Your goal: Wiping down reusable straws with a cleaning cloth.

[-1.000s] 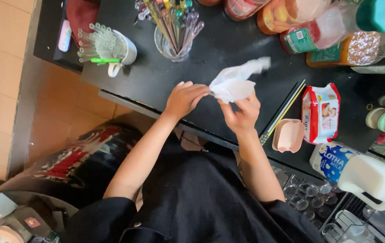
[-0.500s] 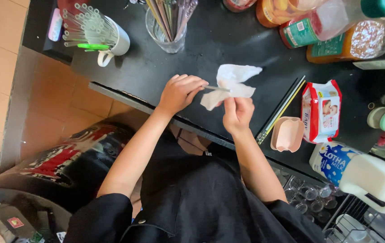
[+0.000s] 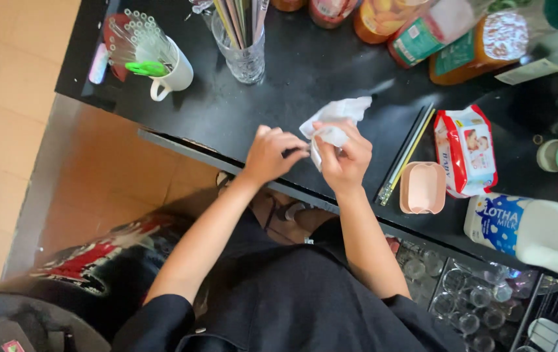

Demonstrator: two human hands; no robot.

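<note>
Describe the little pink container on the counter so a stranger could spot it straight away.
Start at the black counter and go to its near edge, to the right of the person's right hand. The pink container sits there, between a bundle of long sticks and a red-and-white wipes pack. It is the only plain pale-pink, rounded-corner box, open and showing nothing inside.

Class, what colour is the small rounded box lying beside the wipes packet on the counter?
Pale pink box, seen in the head view.

Even, soft daylight; glare on the black counter (image 3: 305, 72); top-edge bottles (image 3: 461, 39) blurred; slight wide-angle distortion at the edges.
</note>
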